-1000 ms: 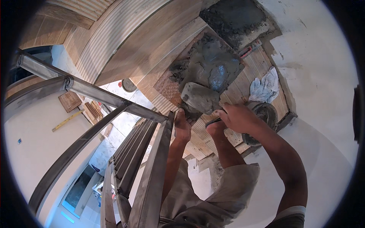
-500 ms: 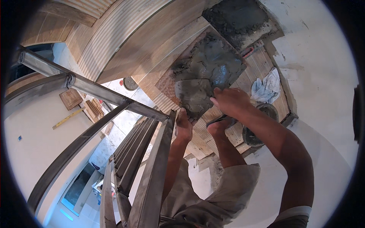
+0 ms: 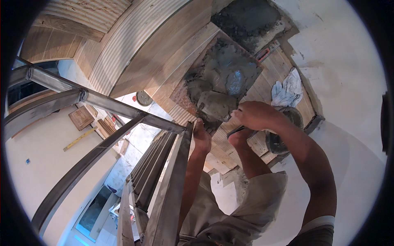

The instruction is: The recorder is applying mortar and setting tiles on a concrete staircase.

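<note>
A tile [image 3: 183,99] lies with its reddish ribbed back up, largely covered by wet grey mortar [image 3: 230,67]. My right hand [image 3: 256,116] is closed round a trowel [image 3: 217,105], whose handle is hidden in my fist. Grey mortar coats the trowel's blade, which rests low over the tile's near part. At the tile's near corner, my left hand [image 3: 202,138] grips the edge with the thumb on top; its other fingers are mostly hidden.
Dark metal railing [image 3: 111,100] crosses the left side, close to my left arm. At right stand a black bucket [image 3: 293,119] and a crumpled white cloth [image 3: 287,88]. A red-handled tool [image 3: 264,54] lies beyond the tile, near a mortar-covered patch [image 3: 246,20]. Wood-look steps [image 3: 164,53] rise at upper left.
The trowel has shifted slightly right and nearer me across the tile, and mortar now sits bunched around its blade. My left hand keeps its hold on the tile's corner. The whole view has shifted slightly.
</note>
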`<state>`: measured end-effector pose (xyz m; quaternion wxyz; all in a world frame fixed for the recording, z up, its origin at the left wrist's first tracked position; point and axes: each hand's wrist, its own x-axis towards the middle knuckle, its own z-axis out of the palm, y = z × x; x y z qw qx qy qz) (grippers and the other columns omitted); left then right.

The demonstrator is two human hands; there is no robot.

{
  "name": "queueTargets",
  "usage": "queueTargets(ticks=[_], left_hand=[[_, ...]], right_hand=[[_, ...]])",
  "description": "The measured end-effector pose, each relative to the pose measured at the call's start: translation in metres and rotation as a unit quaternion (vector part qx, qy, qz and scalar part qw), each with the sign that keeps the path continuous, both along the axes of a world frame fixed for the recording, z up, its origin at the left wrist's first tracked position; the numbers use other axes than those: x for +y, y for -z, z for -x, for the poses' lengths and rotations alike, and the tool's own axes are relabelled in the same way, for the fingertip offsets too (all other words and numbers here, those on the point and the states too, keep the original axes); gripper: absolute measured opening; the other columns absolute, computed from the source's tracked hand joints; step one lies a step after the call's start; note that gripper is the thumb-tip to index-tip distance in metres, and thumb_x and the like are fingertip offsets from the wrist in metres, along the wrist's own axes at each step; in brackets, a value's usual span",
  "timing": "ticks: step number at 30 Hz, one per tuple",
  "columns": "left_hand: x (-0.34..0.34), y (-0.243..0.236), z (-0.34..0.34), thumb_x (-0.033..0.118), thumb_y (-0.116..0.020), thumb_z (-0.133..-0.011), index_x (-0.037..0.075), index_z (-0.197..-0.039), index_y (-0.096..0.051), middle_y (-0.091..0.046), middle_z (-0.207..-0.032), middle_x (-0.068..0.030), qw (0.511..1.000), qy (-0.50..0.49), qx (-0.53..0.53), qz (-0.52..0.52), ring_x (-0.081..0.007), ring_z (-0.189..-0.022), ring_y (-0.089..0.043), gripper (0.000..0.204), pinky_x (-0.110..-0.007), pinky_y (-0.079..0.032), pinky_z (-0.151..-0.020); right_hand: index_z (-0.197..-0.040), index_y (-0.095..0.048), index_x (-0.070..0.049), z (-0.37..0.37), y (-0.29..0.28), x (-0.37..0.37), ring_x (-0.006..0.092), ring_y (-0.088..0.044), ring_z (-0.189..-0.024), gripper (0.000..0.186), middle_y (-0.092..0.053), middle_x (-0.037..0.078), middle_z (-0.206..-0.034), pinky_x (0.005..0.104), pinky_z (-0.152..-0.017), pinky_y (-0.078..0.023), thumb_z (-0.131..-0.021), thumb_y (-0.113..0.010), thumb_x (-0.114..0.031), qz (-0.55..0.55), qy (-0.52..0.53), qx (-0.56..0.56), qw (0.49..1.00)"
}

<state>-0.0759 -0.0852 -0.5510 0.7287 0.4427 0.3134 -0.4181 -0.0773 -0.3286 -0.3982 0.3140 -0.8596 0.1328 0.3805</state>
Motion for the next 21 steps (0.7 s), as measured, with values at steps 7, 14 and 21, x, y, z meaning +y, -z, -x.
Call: queueTargets(ticks=[7,14,21], left_hand=[[0.014,0.001,-0.005,0.048,-0.052,-0.1,0.007,-0.146,-0.037,-0.048,-0.144,-0.0137,0.998,0.015,-0.024,0.055,-0.0318,-0.129,-0.05,0.064,-0.052,-0.037,-0.11],[0.02,-0.002,-0.008,0.051,-0.045,-0.102,0.01,-0.144,-0.039,-0.05,-0.143,-0.0116,0.994,0.024,-0.044,0.098,-0.0292,-0.129,-0.05,0.059,-0.05,-0.039,-0.11],[0.019,-0.011,-0.004,0.041,-0.051,-0.101,0.004,-0.132,-0.049,-0.059,-0.128,-0.0111,0.996,0.014,-0.054,0.064,-0.026,-0.118,-0.057,0.049,-0.045,-0.046,-0.105]], right_hand=[[-0.102,-0.06,0.002,0.006,-0.015,0.017,0.0417,-0.065,-0.095,0.047,-0.066,0.027,-0.093,0.0479,-0.082,-0.05,-0.1,-0.045,-0.042,-0.113,0.18,0.083,0.974],[-0.107,-0.058,0.005,0.021,0.024,0.094,0.0458,-0.064,-0.094,0.047,-0.065,0.031,-0.097,0.0498,-0.084,-0.049,-0.101,-0.044,-0.04,-0.006,0.215,-0.044,0.976],[-0.106,-0.055,0.003,0.074,0.039,0.153,0.0442,-0.062,-0.083,0.041,-0.063,0.026,-0.086,0.0485,-0.076,-0.05,-0.101,-0.047,-0.037,-0.042,0.374,-0.121,0.919]])
